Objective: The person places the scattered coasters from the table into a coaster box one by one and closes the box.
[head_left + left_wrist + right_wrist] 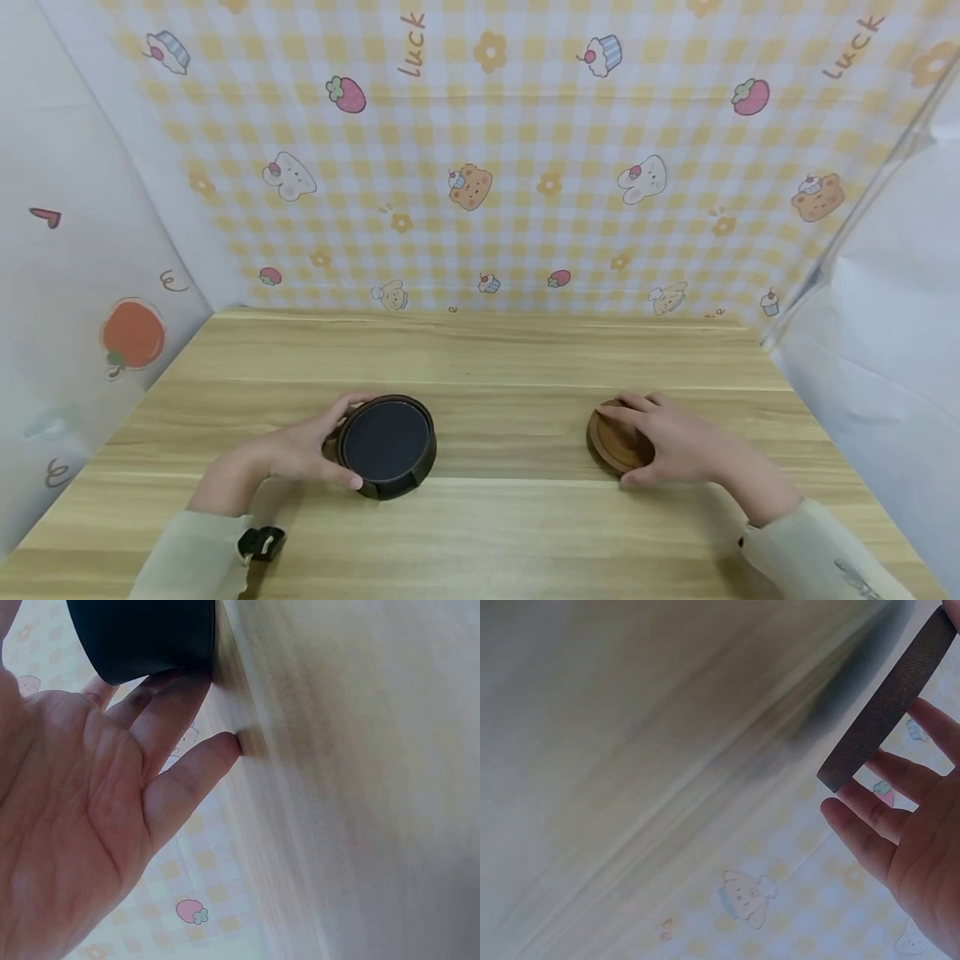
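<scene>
On the left of the table my left hand [303, 450] grips a round black coaster holder [388, 490] from its left side, thumb at the near edge and fingers around the far side. A black coaster [386, 440] lies inside the holder's rim. In the left wrist view the holder's dark wall [150, 637] meets the fingertips, close over the wood. Over at the right, my right hand [675, 442] holds a round brown wooden disc [615, 442] with a raised rim between thumb and fingers. The right wrist view shows the disc edge-on [885, 701], tilted and raised over the tabletop.
The wood-grain table [487, 533] runs back to a yellow checked cloth [510, 150] with cartoon prints. White sheets [900, 292] hang at both sides. A black band with a clip [261, 543] is at the left sleeve.
</scene>
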### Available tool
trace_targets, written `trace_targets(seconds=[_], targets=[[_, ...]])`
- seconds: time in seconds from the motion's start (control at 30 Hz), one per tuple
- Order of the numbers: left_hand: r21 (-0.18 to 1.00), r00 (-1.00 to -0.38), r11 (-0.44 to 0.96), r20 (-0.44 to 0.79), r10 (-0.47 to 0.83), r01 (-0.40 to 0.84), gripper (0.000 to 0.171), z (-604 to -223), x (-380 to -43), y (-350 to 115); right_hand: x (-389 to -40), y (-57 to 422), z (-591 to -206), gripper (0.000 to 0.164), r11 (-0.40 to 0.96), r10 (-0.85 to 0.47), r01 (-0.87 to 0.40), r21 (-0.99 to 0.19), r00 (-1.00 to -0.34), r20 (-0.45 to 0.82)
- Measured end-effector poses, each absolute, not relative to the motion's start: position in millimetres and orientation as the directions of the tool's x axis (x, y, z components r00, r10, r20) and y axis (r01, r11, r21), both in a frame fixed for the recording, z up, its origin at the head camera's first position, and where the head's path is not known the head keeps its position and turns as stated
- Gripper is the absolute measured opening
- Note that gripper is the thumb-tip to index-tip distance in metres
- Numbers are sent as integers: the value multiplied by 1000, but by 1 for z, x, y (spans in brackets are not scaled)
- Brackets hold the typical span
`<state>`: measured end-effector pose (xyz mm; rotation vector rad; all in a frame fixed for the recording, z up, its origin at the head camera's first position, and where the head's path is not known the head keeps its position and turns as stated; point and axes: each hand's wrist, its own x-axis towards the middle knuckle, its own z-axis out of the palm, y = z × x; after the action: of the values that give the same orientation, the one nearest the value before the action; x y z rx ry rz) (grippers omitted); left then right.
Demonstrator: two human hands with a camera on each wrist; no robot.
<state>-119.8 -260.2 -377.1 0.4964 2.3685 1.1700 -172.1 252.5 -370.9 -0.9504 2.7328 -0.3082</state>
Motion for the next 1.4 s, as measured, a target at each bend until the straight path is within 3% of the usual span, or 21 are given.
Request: trace_targets(seconds=[0.6, 1.4], targets=[[831, -825, 545, -226, 518, 114, 108, -378, -121, -261, -178, 193, -369, 92, 716, -693, -651, -254, -707, -140], [842, -814, 524, -215, 540, 125, 107, -378, -122, -262, -183, 117, -357, 90, 568, -821, -775, -275, -559, -121]])
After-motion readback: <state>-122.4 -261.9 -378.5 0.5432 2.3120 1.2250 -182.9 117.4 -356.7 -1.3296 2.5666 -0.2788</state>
